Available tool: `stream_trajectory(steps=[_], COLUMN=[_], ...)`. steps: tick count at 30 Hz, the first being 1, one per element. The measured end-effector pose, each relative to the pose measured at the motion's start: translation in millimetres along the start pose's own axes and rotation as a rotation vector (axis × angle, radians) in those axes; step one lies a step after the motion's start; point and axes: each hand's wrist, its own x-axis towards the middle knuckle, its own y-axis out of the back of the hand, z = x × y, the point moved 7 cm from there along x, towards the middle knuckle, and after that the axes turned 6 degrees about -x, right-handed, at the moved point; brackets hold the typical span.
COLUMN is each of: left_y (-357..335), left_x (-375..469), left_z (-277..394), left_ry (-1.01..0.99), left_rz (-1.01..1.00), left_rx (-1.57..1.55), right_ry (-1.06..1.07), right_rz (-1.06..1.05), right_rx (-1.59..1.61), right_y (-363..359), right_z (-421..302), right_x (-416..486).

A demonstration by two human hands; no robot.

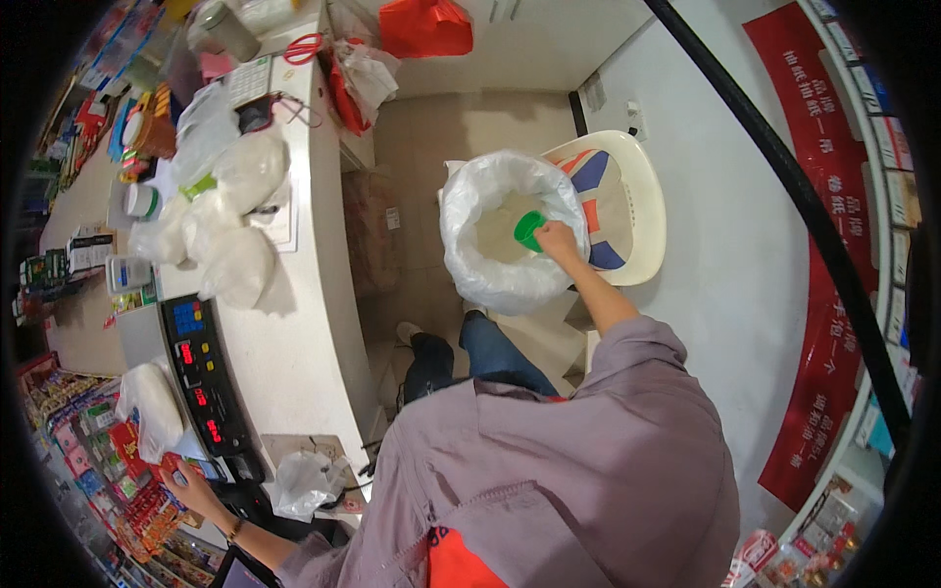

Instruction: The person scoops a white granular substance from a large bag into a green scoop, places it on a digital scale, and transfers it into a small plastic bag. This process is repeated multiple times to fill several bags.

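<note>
My right hand grips a green plastic cup-like scoop. The scoop is inside a container lined with a white plastic bag, over pale, fine-looking contents. At the lower left, my left hand is beside the mouth end of a filled white plastic bag; whether its fingers touch the bag is unclear. That bag rests on the pan side of a black electronic scale with lit red digits. Several filled, clear plastic bags lie grouped farther up the white counter.
A cream chair with a patterned cushion stands against the lined container. On the counter are a calculator, red-handled scissors and a crumpled plastic bag. Packaged goods fill the lower left. A black pole crosses the right side.
</note>
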Motion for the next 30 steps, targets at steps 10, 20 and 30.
stream_trajectory(steps=[10, 20, 30], left_y=[-3.0, -46.8, -48.4], left_x=[-94.4, -119.0, -104.9], left_z=[36.7, 52.4, 78.7], left_ry=[0.546, 0.523, 0.533], left_rz=[-0.335, -0.453, -0.49], left_rx=[0.053, -0.011, -0.048], right_ry=[0.038, -0.15, -0.069], right_rz=[0.234, 0.01, -0.15], right_rx=[0.348, 0.315, -0.013], right_y=[-146.2, -161.0, -172.1], right_z=[1.3, 41.9, 23.4], right_x=[116.8, 98.9, 119.9])
